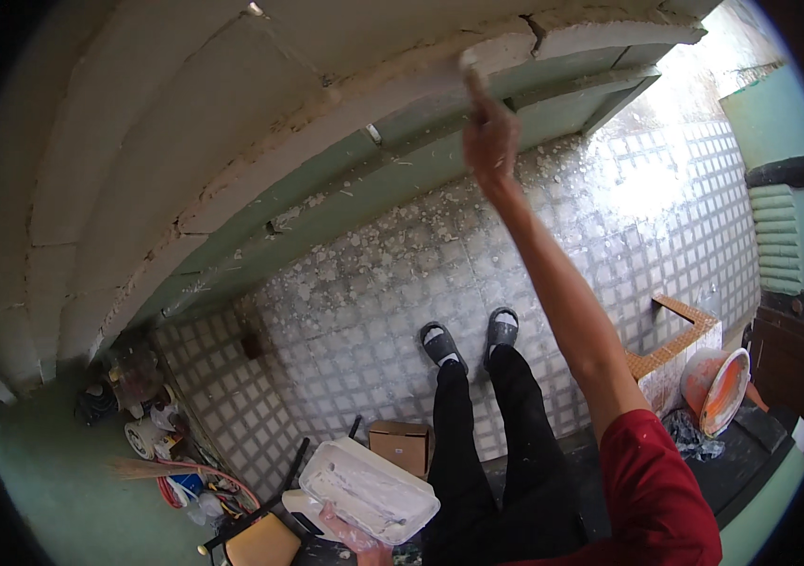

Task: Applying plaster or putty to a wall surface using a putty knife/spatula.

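My left hand [356, 540] grips the near edge of a white rectangular tray [414, 507] at the bottom of the view. Pale, wet-looking paste is smeared over the tray's inside. My right arm is stretched far up and forward. At its end my right hand [491, 141] is closed around a small tool with a pale end [469, 62], held against or close to the block wall [364, 104]. Blur hides the tool's exact kind and whether it touches. The wall has rough seams between its pale blocks, with a crack near the top.
White spatters mark the patterned floor [373, 283] around my sandalled feet. A cardboard box [400, 446] and a chair [265, 540] stand near the tray. Cluttered tools and hoses [185, 467] lie at left. An orange-stained bucket [715, 389] rests on a dark surface at right.
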### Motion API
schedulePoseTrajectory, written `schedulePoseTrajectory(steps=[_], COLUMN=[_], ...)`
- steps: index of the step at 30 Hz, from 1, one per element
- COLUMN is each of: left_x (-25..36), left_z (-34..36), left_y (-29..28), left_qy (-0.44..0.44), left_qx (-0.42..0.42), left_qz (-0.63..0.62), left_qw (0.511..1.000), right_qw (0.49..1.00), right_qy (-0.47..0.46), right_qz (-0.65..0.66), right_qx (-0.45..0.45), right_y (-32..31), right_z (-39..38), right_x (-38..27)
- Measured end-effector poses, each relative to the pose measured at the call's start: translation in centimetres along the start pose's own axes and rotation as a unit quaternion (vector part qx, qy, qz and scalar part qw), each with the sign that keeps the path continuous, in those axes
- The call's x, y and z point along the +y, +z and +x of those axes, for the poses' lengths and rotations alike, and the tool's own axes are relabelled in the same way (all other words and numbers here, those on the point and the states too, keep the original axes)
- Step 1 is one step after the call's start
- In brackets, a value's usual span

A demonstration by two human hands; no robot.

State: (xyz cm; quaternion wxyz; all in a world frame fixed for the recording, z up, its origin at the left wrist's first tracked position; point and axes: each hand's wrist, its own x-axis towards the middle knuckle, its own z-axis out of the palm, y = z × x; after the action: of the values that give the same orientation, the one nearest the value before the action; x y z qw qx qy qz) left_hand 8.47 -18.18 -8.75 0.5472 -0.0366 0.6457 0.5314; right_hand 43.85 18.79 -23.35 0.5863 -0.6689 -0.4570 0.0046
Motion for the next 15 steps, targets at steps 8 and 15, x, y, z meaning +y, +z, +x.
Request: schedulePoseTrajectory(steps=[8, 15], left_x=[0.5, 0.5], left_z=[0.2, -0.4], left_y=[2.4, 2.2], left_qy=[-0.005, -0.016], left_qx=[-0.013, -0.007], left_qz=[0.005, -0.012], left_qw=[1.0, 1.0], right_qw=[0.99, 0.996], right_qy=[0.098, 0.054], right_qz=[0.091, -0.053], right_qx=[-0.049, 0.04], right_y=[-1.1, -1.9], right_z=[-2.1, 2.4], right_x=[0.9, 3.5])
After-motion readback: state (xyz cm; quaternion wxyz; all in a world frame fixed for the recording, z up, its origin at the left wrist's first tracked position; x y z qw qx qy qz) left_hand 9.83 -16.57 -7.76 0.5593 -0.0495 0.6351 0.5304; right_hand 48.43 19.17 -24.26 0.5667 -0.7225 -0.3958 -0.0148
